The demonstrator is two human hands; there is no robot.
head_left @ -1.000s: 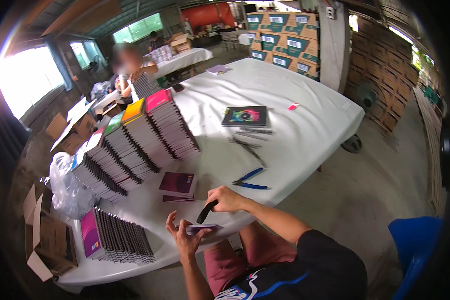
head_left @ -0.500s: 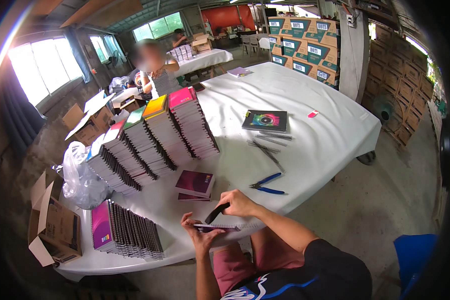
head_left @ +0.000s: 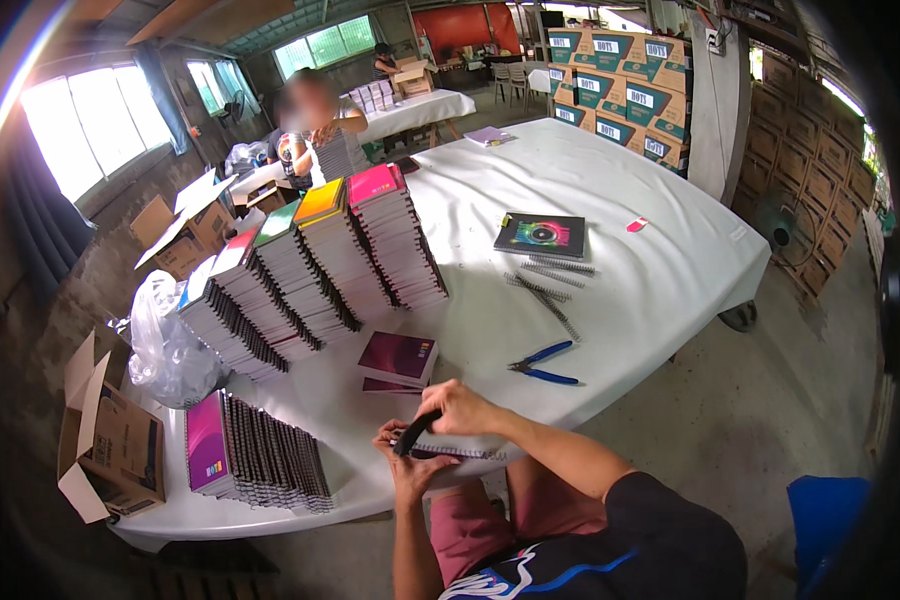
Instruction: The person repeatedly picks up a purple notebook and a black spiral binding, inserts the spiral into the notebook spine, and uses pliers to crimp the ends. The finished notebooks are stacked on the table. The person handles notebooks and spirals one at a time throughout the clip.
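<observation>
At the table's near edge, my left hand [head_left: 408, 470] grips a purple spiral notebook [head_left: 438, 452] on its edge, fingers and thumb around one end. A wire coil [head_left: 485, 455] runs along its upper side and sticks out past the right end. My right hand [head_left: 460, 410] is closed on a black curved hand tool [head_left: 417, 430]; its lower end meets the notebook's left end beside my left fingers. Its exact kind I cannot make out. Just beyond lie two purple books [head_left: 398, 358], one on the other. Blue-handled pliers [head_left: 545, 364] lie open to the right.
Tall stacks of spiral notebooks [head_left: 320, 265] stand at the left, with a purple-covered row [head_left: 255, 455] nearer. Loose wire coils [head_left: 550, 290] lie by a black notebook [head_left: 542, 235]. A cardboard box [head_left: 120, 450] and plastic bag [head_left: 170, 345] sit left. Across the table is a person [head_left: 325, 130].
The black tool has moved left and down along the notebook to its left end, my right hand with it. The whole view has shifted slightly.
</observation>
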